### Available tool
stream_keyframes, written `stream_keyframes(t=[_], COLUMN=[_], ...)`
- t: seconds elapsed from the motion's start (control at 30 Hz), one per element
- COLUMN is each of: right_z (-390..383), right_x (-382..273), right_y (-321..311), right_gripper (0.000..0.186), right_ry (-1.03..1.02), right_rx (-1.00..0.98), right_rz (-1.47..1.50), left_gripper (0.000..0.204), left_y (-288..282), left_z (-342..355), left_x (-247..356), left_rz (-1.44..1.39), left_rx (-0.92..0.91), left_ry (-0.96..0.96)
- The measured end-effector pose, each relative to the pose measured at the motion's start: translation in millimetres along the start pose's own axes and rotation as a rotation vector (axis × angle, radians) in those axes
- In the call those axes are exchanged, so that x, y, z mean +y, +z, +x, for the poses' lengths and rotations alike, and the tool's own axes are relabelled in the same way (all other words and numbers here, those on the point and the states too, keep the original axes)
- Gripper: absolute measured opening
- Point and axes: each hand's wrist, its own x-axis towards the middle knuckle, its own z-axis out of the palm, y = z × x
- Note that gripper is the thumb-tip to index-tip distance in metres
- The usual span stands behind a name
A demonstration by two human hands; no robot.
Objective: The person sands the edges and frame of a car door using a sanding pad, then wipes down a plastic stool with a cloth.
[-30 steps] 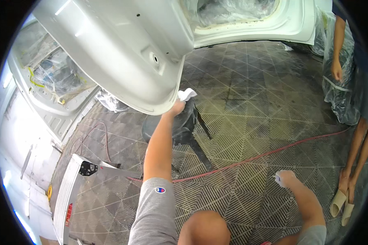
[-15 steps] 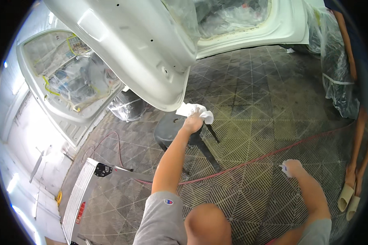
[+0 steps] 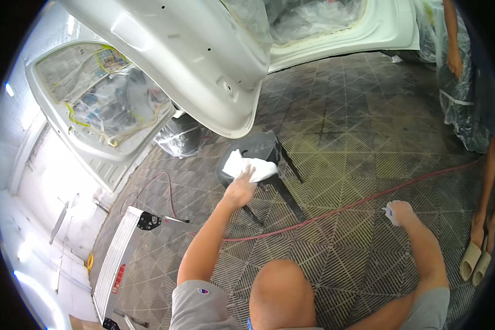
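Observation:
My left hand [image 3: 242, 190] has its fingers round a folded white cloth [image 3: 262, 169]. In the picture the cloth overlaps the black stool [image 3: 253, 144]; I cannot tell whether the two touch. Above it hangs the rounded lower corner of a pale, bare vehicle door [image 3: 198, 77], apart from the cloth. Out to the right, my right hand [image 3: 402, 212] is closed over a small, crumpled whitish piece [image 3: 389, 213], mostly hidden by the fingers. That hand is in the air above the floor.
A second pale door [image 3: 102, 140] with plastic film stands at the left. A ladder-like metal frame [image 3: 121, 256] lies lower left. A red hose [image 3: 335, 210] crosses the patterned floor [image 3: 346, 132]. Another person's hand [image 3: 455, 61] and slippers [image 3: 471, 261] show at the right.
My left hand with the white cloth has moved down and left, away from the door's lower edge. My right hand has risen slightly. Another person's hand has come into view at upper right.

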Motion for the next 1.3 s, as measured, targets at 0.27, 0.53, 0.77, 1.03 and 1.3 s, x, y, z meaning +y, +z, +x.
stream_keyframes(t=[0.27, 0.53, 0.77, 1.03, 1.3], right_z=[8, 14, 11, 15, 15], right_x=[-8, -8, -2, 14, -5], right_y=[5, 9, 9, 25, 25], right_gripper=[0.021, 0.021, 0.018, 0.022, 0.02], right_ry=[-0.042, -0.075, -0.049, 0.039, -0.03], right_rx=[-0.019, 0.051, 0.015, -0.068, -0.101], right_rz=[0.003, 0.004, 0.017, 0.006, 0.023], left_gripper=[0.068, 0.066, 0.058, 0.051, 0.054], left_y=[-13, -19, 20, -3, -19], left_z=[3, 32, 0, 17, 79], left_x=[-72, -124, -118, -88, -148], left_rz=[-0.08, -0.058, 0.17, -0.011, 0.043], left_rx=[0.004, 0.003, 0.264, 0.215, -0.023], left_ry=[-0.414, -0.576, -0.375, -0.484, -0.549])
